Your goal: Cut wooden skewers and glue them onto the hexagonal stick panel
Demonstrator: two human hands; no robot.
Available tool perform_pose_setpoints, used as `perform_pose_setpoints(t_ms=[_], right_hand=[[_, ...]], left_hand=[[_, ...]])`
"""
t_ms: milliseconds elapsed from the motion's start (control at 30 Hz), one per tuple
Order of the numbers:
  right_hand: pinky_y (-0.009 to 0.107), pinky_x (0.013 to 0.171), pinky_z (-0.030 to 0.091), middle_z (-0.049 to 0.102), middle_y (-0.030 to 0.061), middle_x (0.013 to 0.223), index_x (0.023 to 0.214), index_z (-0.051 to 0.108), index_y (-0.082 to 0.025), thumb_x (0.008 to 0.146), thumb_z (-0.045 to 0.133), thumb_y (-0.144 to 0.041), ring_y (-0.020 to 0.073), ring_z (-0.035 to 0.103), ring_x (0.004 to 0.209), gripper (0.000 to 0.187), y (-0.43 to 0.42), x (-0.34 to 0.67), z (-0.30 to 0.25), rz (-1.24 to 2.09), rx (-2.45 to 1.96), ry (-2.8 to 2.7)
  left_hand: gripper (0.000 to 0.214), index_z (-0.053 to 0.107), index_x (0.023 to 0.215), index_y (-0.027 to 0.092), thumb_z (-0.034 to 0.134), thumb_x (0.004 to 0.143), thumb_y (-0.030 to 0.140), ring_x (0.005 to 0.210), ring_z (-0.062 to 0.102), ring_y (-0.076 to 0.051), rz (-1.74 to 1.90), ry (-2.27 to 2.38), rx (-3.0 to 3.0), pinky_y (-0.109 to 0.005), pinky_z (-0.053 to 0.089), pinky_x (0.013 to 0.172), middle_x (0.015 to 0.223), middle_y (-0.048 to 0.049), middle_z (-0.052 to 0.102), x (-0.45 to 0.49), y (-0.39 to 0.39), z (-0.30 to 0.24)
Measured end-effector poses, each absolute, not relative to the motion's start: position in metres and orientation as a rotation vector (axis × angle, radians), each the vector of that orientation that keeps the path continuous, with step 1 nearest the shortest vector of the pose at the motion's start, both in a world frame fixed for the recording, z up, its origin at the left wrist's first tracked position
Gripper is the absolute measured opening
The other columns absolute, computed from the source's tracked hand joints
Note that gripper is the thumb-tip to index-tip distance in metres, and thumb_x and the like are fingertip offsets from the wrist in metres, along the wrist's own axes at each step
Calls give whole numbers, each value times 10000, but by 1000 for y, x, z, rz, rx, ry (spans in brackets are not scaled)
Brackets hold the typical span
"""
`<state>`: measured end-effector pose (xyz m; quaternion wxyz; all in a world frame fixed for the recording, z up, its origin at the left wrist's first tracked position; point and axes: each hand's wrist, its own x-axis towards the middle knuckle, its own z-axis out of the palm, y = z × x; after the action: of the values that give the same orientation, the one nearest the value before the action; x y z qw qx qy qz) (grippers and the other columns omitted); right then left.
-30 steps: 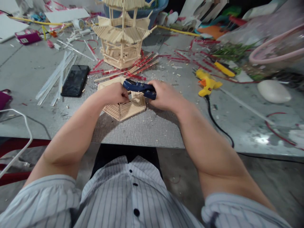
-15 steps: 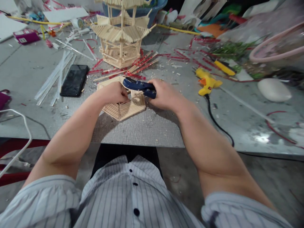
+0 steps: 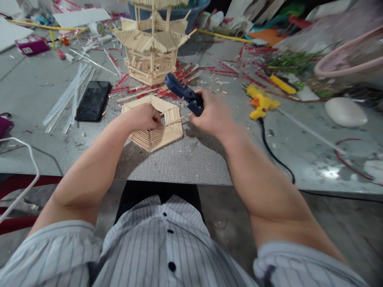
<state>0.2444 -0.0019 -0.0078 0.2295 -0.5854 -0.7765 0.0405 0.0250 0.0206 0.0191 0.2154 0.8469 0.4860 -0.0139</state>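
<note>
A hexagonal roof piece [image 3: 155,133] made of thin wooden sticks lies on the grey table [image 3: 185,163] in front of me. My left hand [image 3: 143,117] rests on it, fingers pinched on a thin wooden stick [image 3: 176,118] that reaches right across the piece. My right hand [image 3: 214,113] is closed round blue-handled cutters [image 3: 184,93], whose handles point up and to the left. The fingertips of that hand touch the stick's right end. Behind stands a tall stick-built pagoda model [image 3: 151,40].
A black phone [image 3: 93,101] and clear glue sticks [image 3: 70,95] lie to the left. A yellow glue gun [image 3: 260,104] with a black cord sits to the right, a white egg-shaped object [image 3: 345,113] farther right. Red-tipped sticks and scraps litter the back.
My right hand has lifted the cutters off the roof piece and swung them up and back to the right. The thin stick between my hands now shows.
</note>
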Motion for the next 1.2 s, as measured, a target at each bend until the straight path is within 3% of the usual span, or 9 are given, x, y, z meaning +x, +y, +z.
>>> perform_pose_setpoints(t_ms=[200, 800, 1200], right_hand=[[519, 929, 434, 610, 115, 1168, 1280, 450, -244, 771, 558, -300, 343, 561, 1113, 523, -2, 245, -10, 159, -1572, -2156], [551, 913, 432, 619, 142, 1166, 1277, 483, -215, 752, 566, -297, 386, 556, 1109, 538, -1, 244, -10, 162, -1569, -2154], [526, 918, 436, 620, 128, 1145, 1271, 476, -232, 762, 569, -300, 365, 564, 1105, 521, -1, 244, -10, 142, -1595, -2175]], left_hand=[[229, 747, 825, 170, 588, 709, 286, 665, 552, -125, -46, 1354, 2359, -239, 364, 660, 714, -3, 687, 27, 20, 19], [258, 751, 849, 165, 575, 715, 297, 704, 559, -139, -85, 1349, 2352, -249, 363, 695, 743, -15, 687, 27, 19, 20], [234, 734, 810, 163, 569, 721, 302, 664, 541, -130, -68, 1395, 2382, -249, 359, 646, 707, -13, 661, 29, 17, 20]])
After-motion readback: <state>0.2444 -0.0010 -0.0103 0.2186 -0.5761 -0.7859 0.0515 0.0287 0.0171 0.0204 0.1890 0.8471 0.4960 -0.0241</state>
